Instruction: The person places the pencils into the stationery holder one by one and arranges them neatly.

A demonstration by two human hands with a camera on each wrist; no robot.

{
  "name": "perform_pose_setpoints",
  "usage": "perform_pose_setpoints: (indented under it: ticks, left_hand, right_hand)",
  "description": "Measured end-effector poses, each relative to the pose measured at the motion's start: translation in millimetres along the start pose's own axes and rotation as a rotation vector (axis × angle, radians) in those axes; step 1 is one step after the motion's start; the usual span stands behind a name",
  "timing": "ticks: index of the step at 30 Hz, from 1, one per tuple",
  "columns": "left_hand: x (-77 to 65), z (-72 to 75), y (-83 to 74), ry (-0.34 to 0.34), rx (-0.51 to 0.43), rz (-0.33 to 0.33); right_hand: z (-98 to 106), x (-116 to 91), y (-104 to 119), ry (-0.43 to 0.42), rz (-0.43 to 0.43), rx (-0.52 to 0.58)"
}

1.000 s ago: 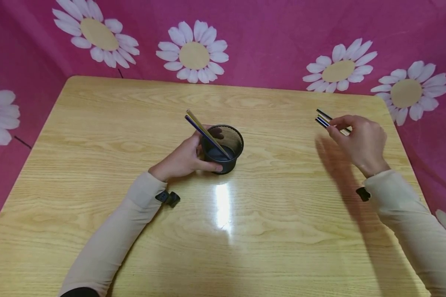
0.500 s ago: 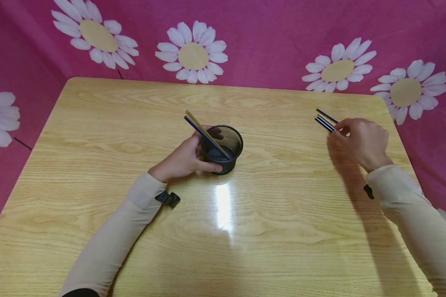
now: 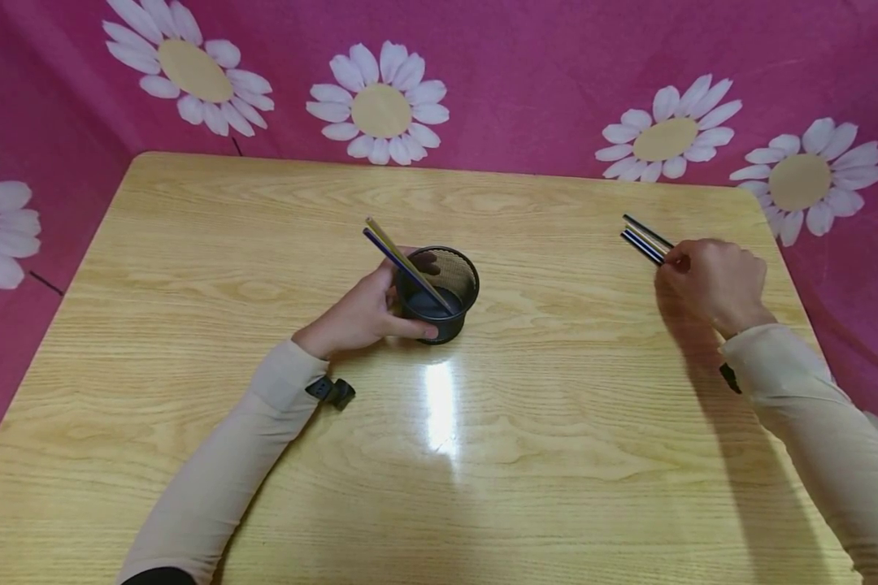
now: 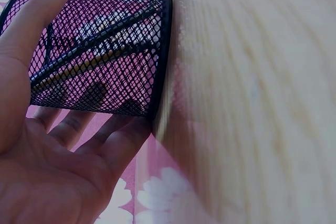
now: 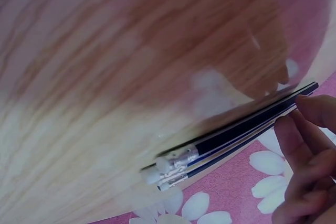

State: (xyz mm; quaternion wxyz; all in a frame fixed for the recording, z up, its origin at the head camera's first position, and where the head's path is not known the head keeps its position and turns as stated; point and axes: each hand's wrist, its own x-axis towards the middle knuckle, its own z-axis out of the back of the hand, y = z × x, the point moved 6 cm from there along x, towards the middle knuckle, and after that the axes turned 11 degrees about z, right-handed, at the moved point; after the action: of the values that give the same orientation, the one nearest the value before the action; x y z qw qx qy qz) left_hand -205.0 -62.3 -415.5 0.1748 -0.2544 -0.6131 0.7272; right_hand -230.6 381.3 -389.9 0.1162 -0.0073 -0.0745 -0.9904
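My left hand (image 3: 369, 313) grips a black mesh pencil cup (image 3: 449, 325) from its left side, thumb across the front and fingers behind. Two thin pencils (image 3: 389, 250), one blue and one yellowish, lean inside the cup, their upper ends past its rim. In the left wrist view the cup's base (image 4: 164, 59) is right at the tabletop. At the right, my right hand (image 3: 720, 280) pinches at a small bundle of pencils (image 3: 642, 244). The right wrist view shows thumb and fingertips (image 5: 287, 129) around their far part, with white erasers (image 5: 152, 176) and metal ferrules at the near ends.
The wooden table (image 3: 263, 211) has rounded back corners. A pink cloth (image 3: 519, 89) with white daisies hangs behind it and at both sides. A bright light reflection (image 3: 439, 406) lies in front of the cup. Small black wrist cameras (image 3: 331, 392) sit at the cuffs.
My right hand has slid right and slightly down along the pencils, uncovering more of their upper-left ends. The pencils have stayed about where they were. My left hand and the cup have not moved.
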Motion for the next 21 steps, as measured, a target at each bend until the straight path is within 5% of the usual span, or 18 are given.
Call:
perform_pose_setpoints:
  ticks: [21]
  left_hand:
    - [0.7, 0.6, 0.5, -0.003, 0.023, 0.011]
  right_hand:
    - [-1.8, 0.2, -7.0, -0.010, 0.030, -0.017]
